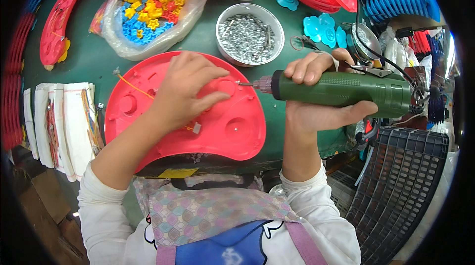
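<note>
Green, the power screwdriver (344,95) is wrapped by the fingers of the right hand (306,116) right of the red panel (208,142), long axis crosswise, bit (244,84) pointed left over it, where the nearer left hand's (184,86) fingers are held loosely spread.

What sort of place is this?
Probably a small-parts assembly workshop, perhaps for toys: a power driver in the right hand, a bowl of small metal parts, and a bag of colourful plastic pieces.

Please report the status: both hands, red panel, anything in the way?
Right hand grips green power tool. Left hand open over red panel. Panel partly hidden; yellow wire on it.
</note>
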Demonstrator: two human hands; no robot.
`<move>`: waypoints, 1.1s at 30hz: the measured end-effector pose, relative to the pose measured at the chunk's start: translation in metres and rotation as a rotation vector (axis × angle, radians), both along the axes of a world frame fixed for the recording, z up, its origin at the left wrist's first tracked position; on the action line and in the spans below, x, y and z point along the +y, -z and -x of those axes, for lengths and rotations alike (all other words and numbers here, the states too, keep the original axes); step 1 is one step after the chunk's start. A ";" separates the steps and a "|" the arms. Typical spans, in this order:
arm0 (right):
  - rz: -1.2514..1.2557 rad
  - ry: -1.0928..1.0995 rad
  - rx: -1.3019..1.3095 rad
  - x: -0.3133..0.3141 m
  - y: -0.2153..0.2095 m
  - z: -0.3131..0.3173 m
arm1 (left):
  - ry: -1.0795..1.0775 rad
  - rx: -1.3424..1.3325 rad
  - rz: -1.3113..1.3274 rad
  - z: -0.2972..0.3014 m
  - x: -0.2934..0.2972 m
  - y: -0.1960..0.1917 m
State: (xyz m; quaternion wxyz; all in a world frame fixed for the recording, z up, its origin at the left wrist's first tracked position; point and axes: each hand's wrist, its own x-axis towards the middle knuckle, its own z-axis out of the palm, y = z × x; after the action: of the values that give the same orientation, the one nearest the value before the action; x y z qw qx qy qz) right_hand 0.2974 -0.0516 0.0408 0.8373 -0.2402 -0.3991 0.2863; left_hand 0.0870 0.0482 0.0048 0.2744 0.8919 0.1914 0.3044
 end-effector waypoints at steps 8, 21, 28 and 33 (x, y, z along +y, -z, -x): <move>-0.054 -0.096 -0.074 0.032 0.008 0.048 | -0.067 0.033 -0.007 0.027 0.009 0.011; -0.088 -0.086 -0.138 0.044 0.011 0.056 | -0.086 0.010 0.125 0.032 0.011 0.021; -0.062 -0.083 -0.178 0.045 0.019 0.054 | -0.190 0.000 -0.139 0.028 0.009 0.018; -0.021 -0.106 -0.145 0.047 0.025 0.054 | -0.191 0.048 0.030 0.030 0.016 0.029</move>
State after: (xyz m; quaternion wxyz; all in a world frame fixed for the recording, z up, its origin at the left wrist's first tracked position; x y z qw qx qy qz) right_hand 0.2430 -0.0043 0.0157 0.7924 -0.2300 -0.4739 0.3078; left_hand 0.0575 0.0642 -0.0240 0.2528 0.8724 0.2864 0.3050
